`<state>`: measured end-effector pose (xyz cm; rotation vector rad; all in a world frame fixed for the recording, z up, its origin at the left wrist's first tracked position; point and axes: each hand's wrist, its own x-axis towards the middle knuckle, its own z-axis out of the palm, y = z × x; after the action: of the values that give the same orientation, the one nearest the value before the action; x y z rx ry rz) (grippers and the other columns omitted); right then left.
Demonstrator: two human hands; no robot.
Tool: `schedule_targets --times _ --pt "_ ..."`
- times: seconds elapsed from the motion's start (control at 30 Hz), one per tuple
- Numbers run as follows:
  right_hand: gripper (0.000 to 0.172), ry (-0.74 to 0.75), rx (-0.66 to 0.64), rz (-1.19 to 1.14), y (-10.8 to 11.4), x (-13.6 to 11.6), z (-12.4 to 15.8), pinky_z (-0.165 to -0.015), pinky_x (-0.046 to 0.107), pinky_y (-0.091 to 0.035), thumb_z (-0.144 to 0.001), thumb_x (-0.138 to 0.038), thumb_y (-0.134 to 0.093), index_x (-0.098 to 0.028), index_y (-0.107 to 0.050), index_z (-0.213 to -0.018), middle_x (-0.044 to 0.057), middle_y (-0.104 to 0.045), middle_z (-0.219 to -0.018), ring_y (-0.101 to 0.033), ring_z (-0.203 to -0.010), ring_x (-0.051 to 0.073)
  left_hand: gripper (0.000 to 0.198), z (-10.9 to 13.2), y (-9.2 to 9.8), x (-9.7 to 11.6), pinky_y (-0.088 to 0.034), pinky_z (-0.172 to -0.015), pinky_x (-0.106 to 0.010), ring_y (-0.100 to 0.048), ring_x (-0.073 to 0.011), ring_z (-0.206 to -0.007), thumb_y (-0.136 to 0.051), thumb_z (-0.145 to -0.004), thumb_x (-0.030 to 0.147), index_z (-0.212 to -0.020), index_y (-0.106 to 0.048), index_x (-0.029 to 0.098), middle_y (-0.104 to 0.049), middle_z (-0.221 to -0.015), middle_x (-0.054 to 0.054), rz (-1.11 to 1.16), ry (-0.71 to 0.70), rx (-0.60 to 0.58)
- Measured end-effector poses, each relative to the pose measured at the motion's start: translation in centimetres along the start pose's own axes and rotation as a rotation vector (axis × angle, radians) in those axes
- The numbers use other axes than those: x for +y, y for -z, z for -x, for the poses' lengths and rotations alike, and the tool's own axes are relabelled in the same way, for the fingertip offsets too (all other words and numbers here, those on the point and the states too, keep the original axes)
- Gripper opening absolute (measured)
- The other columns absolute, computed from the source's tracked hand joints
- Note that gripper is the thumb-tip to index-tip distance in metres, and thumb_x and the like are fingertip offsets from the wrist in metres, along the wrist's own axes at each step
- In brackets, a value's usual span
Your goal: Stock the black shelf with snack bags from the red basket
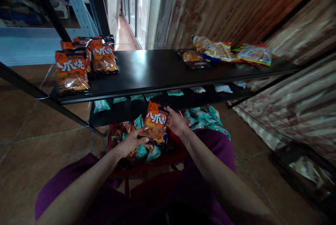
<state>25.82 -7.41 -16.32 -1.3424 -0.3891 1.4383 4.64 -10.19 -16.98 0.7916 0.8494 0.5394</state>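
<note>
An orange snack bag (155, 123) with white characters is held above a red basket (160, 157). My left hand (131, 142) grips the bag's lower left edge, fingers closed on it. My right hand (175, 120) pinches its upper right corner. The basket holds several teal and orange packets. On the black top shelf (154, 69), several matching orange bags (71, 71) stand at the left end.
Mixed colourful snack packs (228, 51) lie at the shelf's right end. Small teal packets (139, 97) line the lower shelf. Teal packs (203, 118) pile right of the basket. Curtains hang behind and to the right; tiled floor lies left.
</note>
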Motion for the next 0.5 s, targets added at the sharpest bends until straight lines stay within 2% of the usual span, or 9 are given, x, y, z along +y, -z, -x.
schedule_targets --times 0.1,0.27,0.4,0.5 --pt "0.027 -0.091 -0.064 -0.045 -0.4 -0.4 1.4 -0.064 0.028 -0.051 -0.082 -0.046 -0.059 -0.020 -0.063 -0.089 0.003 -0.071 -0.072 -0.066 -0.067 0.016 0.050 -0.3 0.0 -0.4 -0.056 -0.071 -0.034 -0.068 -0.0213 -0.082 -0.083 -0.057 0.021 -0.104 -0.068 0.018 -0.071 -0.093 -0.009 0.024 0.001 0.021" --pt "0.032 -0.084 -0.215 -0.028 -0.7 0.6 3.2 -0.073 0.031 -0.053 -0.077 -0.046 -0.065 -0.023 -0.064 -0.099 0.003 -0.073 -0.093 -0.067 -0.085 0.019 0.051 -0.6 0.2 -0.8 -0.056 -0.074 -0.034 -0.066 -0.0227 -0.090 -0.082 -0.059 0.026 -0.107 -0.067 0.019 -0.071 -0.098 -0.010 0.011 -0.051 0.013" --pt "0.028 -0.059 -0.159 -0.062 -1.0 1.6 3.4 -0.078 0.035 -0.054 -0.076 -0.038 -0.068 -0.021 -0.065 -0.097 0.004 -0.073 -0.098 -0.067 -0.091 0.020 0.053 -0.5 0.4 -0.9 -0.055 -0.077 -0.037 -0.065 -0.0261 -0.096 -0.081 -0.062 0.035 -0.110 -0.067 0.018 -0.069 -0.108 -0.012 0.020 -0.054 -0.010" --pt "0.024 -0.054 -0.108 -0.078 -1.2 1.7 3.2 -0.079 0.036 -0.055 -0.077 -0.033 -0.066 -0.019 -0.066 -0.097 0.006 -0.073 -0.096 -0.068 -0.088 0.021 0.050 -0.2 0.6 -1.1 -0.052 -0.083 -0.039 -0.068 -0.0256 -0.090 -0.076 -0.067 0.041 -0.111 -0.067 0.019 -0.064 -0.121 -0.012 0.050 -0.020 0.023"
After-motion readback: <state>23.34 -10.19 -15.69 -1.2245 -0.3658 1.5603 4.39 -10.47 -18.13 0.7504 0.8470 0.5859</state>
